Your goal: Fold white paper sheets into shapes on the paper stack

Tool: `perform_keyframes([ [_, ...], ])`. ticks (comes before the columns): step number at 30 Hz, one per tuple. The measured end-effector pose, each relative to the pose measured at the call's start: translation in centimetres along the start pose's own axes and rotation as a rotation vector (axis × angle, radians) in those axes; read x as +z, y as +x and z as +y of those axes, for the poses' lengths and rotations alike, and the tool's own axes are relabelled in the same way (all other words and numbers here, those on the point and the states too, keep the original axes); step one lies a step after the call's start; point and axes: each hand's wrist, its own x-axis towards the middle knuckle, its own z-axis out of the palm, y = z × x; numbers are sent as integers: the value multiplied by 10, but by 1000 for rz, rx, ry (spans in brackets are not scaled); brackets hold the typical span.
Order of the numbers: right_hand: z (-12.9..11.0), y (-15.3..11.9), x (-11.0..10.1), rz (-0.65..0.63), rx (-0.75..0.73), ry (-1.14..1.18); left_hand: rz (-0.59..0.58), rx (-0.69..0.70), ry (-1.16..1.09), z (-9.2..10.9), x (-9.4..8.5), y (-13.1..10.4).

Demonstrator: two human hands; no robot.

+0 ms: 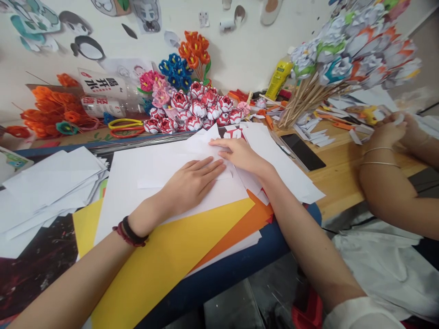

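My left hand (190,183) lies flat, fingers stretched, on a folded piece of white paper (151,183) resting on a larger white sheet (118,183). Beside it, my right hand (240,153) rests on the same paper near its upper point, index finger stretched out and the other fingers partly hidden. The fingertips of both hands are close together. Under the white sheet lie a yellow sheet (154,265) and an orange sheet (229,228).
White paper is stacked at left (55,183); another white sheet (281,160) lies right, near a black phone (303,151). Behind are red-white paper flowers (199,109), yellow-handled scissors (126,125) and a paper-flower bouquet (353,50). A co-worker's hands (394,128) hold paper at right.
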Motion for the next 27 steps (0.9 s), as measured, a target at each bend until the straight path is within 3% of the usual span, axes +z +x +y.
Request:
perform_keyframes([
  [14, -5, 0, 0, -1, 15, -28, -4, 30, 127, 11, -6, 0],
  [27, 0, 1, 2, 8, -25, -15, 28, 90, 377, 39, -17, -1],
])
